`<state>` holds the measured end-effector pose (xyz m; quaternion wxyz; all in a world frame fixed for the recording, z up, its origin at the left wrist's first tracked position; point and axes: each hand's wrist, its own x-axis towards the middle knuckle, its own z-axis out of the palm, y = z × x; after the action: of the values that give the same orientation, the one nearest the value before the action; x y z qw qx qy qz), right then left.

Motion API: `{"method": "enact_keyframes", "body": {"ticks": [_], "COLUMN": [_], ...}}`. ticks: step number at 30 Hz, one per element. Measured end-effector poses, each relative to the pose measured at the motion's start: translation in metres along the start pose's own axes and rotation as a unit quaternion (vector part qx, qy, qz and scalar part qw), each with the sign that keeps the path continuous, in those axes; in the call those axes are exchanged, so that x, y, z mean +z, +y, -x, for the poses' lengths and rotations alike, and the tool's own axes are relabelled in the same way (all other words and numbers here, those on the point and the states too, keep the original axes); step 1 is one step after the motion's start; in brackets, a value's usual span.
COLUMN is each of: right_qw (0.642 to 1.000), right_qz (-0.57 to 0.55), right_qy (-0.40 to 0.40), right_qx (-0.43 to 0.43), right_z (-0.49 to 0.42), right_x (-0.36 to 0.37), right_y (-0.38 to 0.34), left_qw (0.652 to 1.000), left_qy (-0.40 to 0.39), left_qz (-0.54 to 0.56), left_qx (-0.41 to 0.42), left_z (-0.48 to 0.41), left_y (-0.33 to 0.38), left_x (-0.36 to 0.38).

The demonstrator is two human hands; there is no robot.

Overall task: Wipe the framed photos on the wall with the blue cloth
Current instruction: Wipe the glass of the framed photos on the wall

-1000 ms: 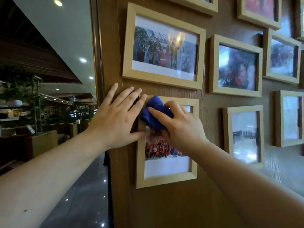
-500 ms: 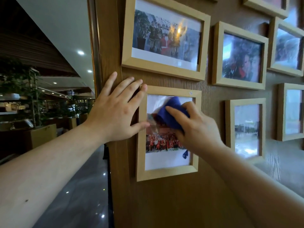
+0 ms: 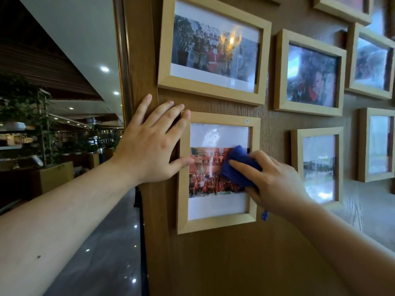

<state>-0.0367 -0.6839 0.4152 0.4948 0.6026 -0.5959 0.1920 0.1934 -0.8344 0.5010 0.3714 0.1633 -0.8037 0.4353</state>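
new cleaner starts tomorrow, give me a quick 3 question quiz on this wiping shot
1. True or false: the blue cloth is in the left hand.
2. Which part of the portrait frame does the cloth cover: A top left, B right middle, C bottom edge?
3. Fill in: the left hand rests flat on the wall, its thumb touching the frame's ____ side.

Key: 1 false, the right hand holds it; 2 B; 3 left.

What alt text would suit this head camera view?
A right hand presses a blue cloth on the glass of a portrait wooden photo frame, while the left hand lies flat on its left edge. More framed photos hang around it.
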Motion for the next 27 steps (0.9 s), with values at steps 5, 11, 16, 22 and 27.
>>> {"method": "enact_keyframes", "body": {"ticks": [5,11,16,22,27], "right_qw": [0.993,0.99,0.988,0.979,0.971], "right_qz": [-0.027,-0.017,0.016,-0.004,-0.032], "right_qy": [-0.004,-0.051,-0.107,-0.08,-0.084], "right_qx": [-0.115,-0.132,-0.112,-0.186,-0.221], "right_z": [-0.024,0.002,0.036,0.017,0.001], "right_x": [0.004,0.009,0.01,0.015,0.02], "right_y": [-0.04,-0.02,0.006,-0.031,-0.051], "left_qw": [1.0,1.0,1.0,1.0,1.0], "left_qy": [0.004,0.01,0.012,0.007,0.008], "left_qz": [-0.004,-0.005,-0.007,-0.005,-0.007], "left_qx": [0.002,0.003,0.003,0.002,0.003], "left_z": [0.0,0.001,0.0,0.0,0.0], "left_y": [0.0,-0.001,0.0,0.001,0.001], "left_x": [-0.001,0.0,0.002,0.0,-0.001]}}
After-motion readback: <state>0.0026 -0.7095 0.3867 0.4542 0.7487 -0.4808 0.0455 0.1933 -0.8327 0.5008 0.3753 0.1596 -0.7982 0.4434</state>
